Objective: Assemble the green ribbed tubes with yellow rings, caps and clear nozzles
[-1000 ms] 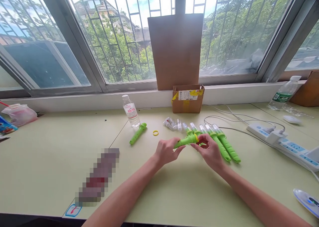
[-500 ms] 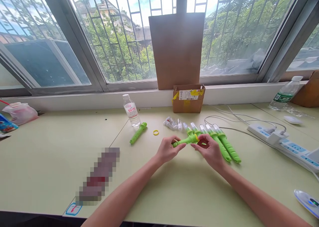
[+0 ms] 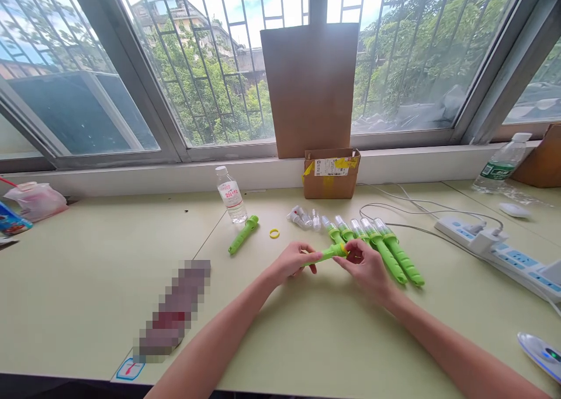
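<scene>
Head view, centre: slim green plastic tube (image 3: 329, 252), long axis left-to-right, bridging hands; left hand (image 3: 290, 263) clamped on shaft, right hand (image 3: 367, 267) on yellow-rimmed end (slightly higher).

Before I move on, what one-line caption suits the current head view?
Two hands, left and right, hold a green tube with a yellow ring above a pale table.
</scene>
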`<state>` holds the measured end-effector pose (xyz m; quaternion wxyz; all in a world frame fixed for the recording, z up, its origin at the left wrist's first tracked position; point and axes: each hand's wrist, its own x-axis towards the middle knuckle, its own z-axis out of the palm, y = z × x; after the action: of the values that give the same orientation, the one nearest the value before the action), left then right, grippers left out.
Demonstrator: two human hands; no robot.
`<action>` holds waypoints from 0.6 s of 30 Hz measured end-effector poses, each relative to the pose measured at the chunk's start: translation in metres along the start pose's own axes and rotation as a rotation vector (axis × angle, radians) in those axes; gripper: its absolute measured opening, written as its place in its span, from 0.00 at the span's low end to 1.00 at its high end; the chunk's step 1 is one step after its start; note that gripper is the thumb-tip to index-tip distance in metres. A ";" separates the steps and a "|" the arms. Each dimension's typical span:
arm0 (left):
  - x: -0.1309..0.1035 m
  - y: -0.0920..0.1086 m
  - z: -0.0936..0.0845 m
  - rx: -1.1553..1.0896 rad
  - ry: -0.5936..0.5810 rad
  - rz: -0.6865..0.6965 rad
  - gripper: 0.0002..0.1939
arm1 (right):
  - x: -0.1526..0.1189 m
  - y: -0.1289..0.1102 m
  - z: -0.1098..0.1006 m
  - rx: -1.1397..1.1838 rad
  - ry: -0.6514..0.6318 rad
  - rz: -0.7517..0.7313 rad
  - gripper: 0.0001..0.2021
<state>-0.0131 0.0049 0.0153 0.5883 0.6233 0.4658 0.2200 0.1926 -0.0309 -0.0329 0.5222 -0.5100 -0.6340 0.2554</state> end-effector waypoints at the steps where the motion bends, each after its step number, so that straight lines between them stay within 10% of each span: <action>1: 0.000 0.000 -0.001 -0.010 -0.011 -0.014 0.25 | 0.000 -0.001 0.000 -0.001 0.002 0.001 0.15; 18: 0.002 -0.001 0.000 -0.124 -0.152 -0.001 0.23 | -0.003 -0.010 0.004 0.071 0.096 -0.059 0.18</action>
<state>-0.0122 0.0068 0.0140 0.6594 0.6003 0.4059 0.2002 0.1845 -0.0366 -0.0268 0.5771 -0.4840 -0.6135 0.2373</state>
